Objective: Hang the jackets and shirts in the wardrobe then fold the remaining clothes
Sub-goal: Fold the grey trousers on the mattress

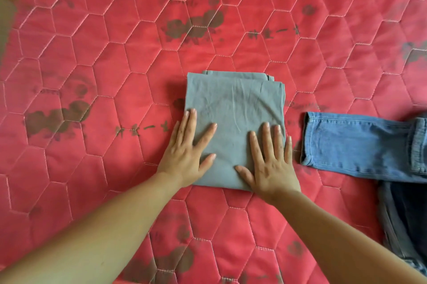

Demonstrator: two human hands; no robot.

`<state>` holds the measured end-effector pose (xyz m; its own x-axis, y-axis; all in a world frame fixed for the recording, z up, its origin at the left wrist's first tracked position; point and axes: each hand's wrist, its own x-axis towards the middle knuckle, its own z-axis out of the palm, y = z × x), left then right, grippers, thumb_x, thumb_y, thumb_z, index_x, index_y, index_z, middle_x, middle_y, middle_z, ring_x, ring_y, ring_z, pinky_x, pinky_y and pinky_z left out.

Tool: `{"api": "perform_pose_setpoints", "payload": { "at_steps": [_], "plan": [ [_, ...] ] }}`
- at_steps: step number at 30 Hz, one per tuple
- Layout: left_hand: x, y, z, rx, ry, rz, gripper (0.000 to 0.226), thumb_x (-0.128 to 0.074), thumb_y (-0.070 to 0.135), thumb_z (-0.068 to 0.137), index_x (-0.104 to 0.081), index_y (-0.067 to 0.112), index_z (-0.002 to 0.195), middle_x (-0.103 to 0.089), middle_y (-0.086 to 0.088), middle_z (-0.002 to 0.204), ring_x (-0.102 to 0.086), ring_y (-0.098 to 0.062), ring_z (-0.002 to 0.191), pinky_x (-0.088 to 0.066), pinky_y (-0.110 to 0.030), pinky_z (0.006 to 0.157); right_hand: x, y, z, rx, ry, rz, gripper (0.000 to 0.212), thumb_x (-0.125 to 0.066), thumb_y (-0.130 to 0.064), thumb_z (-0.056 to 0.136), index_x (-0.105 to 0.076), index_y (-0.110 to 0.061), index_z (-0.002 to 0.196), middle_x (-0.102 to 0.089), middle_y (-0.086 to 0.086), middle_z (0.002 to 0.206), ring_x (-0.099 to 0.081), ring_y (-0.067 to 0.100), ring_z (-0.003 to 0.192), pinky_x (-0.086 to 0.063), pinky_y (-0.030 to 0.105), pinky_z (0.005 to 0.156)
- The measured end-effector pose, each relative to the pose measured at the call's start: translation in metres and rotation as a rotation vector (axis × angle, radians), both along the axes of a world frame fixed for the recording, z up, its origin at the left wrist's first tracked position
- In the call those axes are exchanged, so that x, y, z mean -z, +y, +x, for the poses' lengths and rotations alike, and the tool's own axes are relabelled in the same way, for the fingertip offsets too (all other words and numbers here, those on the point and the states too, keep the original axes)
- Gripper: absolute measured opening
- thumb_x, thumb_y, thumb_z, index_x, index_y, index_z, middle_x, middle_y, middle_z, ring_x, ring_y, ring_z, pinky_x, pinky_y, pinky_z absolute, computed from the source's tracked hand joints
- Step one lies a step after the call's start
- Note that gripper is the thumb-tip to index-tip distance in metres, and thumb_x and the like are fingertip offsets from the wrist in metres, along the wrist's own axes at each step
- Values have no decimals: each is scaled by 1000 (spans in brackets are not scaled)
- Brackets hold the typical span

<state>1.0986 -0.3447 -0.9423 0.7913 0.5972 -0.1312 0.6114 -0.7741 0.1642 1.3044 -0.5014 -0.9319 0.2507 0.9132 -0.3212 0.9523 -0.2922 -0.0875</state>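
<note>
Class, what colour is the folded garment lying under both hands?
Grey. The folded garment is plain grey, seen best in the head view, on the red quilted bedspread.

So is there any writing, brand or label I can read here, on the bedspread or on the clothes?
Nothing here can be read.
Red quilted bedspread: faint dark script-like marks printed beside the flower prints, too blurred to read.
Folded grey garment: no label, print or number shows.
Blue jeans: no tag or brand shows on the leg in view.

Matt grey cloth garment [235,103], creased, lies on stitched, quilted red bedcover [115,52] beside coarse blue denim [351,145].
</note>
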Motion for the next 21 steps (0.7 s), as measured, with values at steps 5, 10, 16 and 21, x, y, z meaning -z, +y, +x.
{"api": "perform_pose_setpoints", "payload": {
  "at_steps": [5, 10, 16, 21],
  "plan": [
    [-14, 15, 12, 29, 17, 113, 76, -36, 61, 96, -8, 32, 161, 0, -23, 166, -2, -39, 154, -14, -67, 118, -20, 36, 9, 31, -17, 151, 84, -32, -67, 96, -13, -18, 162, 3, 18, 168, 5, 39, 155, -6, 70, 118],
    [-18, 85, 74, -12, -30, 152, 72, -29, 58, 100, -7, 27, 161, -3, -23, 166, -4, -37, 155, -8, -64, 120, -24, 132, 49, 58, -123, 125, 82, -23, -69, 99, -4, -21, 162, 11, 16, 168, 12, 38, 154, 2, 68, 119],
    [6, 101, 86, -80, -4, -38, 74, -23, 63, 97, -8, 30, 161, -4, -13, 168, 2, -32, 155, -6, -55, 124, 1, 143, 58, 93, -29, 92, 86, -8, -77, 94, -8, -24, 162, -9, 12, 169, 5, 34, 155, -1, 64, 121],
    [-1, 107, 90, -51, -12, -42, 73, -23, 61, 97, -13, 28, 161, -11, -14, 167, -3, -30, 155, -6, -50, 125, -4, 144, 60, 97, -18, 113, 83, -10, -76, 95, -10, -26, 161, -17, 12, 167, -9, 34, 154, -8, 61, 121]
  ]
}}
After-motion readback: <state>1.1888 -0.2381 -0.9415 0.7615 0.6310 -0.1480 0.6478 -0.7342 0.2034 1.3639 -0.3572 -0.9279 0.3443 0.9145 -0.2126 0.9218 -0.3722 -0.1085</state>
